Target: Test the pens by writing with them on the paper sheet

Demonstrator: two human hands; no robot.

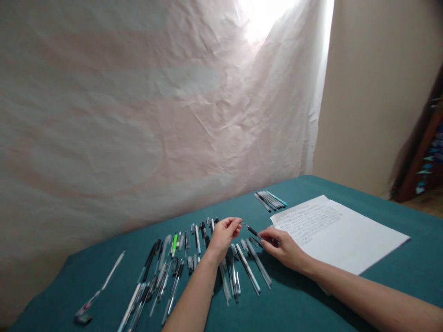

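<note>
A pen (252,230) with a dark grip and a clear end is held in the air between my hands. My right hand (285,249) is closed around its lower right end, the fingers partly hiding it. At the pen's other end, the thumb and fingertips of my left hand (224,234) are pinched together; any small part between them is too fine to make out. Below and around my left forearm lie many loose pens (173,290), caps and clear barrels. Among them is a bright green pen (174,245).
Sheets of paper (367,235), one covered in handwriting, lie to the right. A neat row of pens (270,201) sits at the back. On the left rests a thin whitish strip (107,281) with a dark end. A teal cloth (328,313) covers the table; a pale sheet (138,115) hangs behind.
</note>
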